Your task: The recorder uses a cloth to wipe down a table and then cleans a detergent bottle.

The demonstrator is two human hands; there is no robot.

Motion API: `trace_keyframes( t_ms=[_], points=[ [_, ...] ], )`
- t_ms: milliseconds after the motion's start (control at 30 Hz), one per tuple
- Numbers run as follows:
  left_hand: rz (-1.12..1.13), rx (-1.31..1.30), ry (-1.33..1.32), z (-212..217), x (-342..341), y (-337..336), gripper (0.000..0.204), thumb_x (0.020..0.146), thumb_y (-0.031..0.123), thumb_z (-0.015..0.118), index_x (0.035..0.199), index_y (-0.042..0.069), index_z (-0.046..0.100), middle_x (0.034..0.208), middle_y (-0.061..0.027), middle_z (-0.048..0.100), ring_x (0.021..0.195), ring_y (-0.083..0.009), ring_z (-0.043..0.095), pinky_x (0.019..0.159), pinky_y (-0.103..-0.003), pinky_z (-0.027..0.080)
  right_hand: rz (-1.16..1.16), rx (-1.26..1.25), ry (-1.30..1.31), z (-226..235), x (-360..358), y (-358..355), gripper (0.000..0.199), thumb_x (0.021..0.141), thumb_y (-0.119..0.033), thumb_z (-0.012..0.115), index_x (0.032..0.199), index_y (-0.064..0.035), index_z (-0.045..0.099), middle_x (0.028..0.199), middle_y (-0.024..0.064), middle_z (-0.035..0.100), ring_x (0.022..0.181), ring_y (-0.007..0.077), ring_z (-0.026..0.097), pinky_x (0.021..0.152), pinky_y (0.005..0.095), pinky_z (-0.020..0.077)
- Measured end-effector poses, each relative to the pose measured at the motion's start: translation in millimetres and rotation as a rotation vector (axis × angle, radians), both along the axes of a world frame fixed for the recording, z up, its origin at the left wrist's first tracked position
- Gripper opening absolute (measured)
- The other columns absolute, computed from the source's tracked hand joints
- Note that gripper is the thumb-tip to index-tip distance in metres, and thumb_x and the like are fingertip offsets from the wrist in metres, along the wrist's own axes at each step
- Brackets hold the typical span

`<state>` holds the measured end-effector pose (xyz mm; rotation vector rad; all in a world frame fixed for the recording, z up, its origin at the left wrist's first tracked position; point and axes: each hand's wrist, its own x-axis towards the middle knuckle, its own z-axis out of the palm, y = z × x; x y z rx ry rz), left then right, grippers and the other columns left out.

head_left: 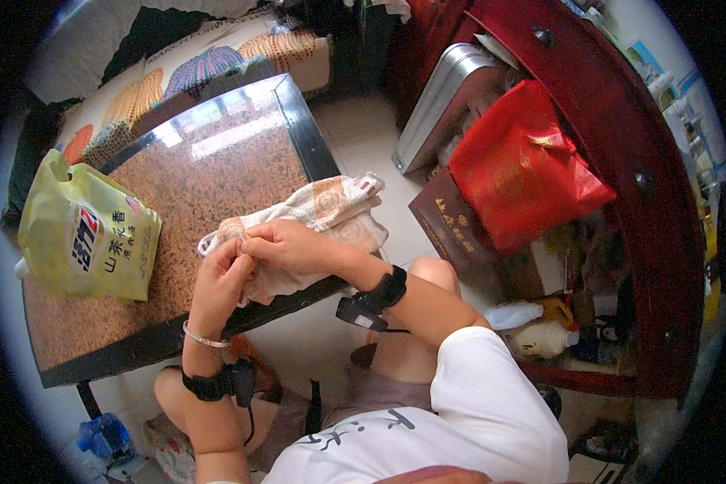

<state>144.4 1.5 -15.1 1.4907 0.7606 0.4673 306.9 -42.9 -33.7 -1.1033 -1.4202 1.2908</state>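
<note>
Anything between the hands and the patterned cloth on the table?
Nothing visible. Both the left hand and the right hand already pinch the beige patterned cloth at the speckled brown table's near edge. The yellow-green refill pouch lies apart, to the left.

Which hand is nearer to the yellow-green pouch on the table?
Left. The left hand grips the cloth on the side facing the pouch, with bare table between them. The right hand holds the cloth farther away.
</note>
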Motion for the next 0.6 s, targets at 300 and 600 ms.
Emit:
trace_keyframes(
  t_ms=[300, 600],
  points=[
    [0.01, -0.036, -0.105, -8.2, 4.2, 1.8, 0.014, 0.086, 0.014, 0.054, 0.083, 0.001, 0.058, 0.07, 0.005, 0.051, 0.062, -0.003, 0.044, 0.055, -0.019, 0.037, 0.015, -0.107, 0.163, 2.0, 4.0, -1.0, 0.026, 0.091, -0.027, 0.049, 0.081, -0.0054, 0.06, 0.072, -0.0052, 0.052, 0.064, 0.0032, 0.043, 0.058, 0.0191, 0.0353],
    [-0.037, -0.102, -0.039, -2.5, -1.4, 0.0, 0.017, 0.088, 0.015, 0.053, 0.095, 0.001, 0.06, 0.08, 0.0034, 0.056, 0.07, -0.0042, 0.049, 0.063, -0.019, 0.04, -0.004, -0.114, 0.125, 4.4, 4.0, -1.3, 0.029, 0.091, -0.03, 0.05, 0.08, -0.0056, 0.061, 0.067, -0.0069, 0.048, 0.06, 0.002, 0.039, 0.052, 0.0183, 0.0311]
  ],
)
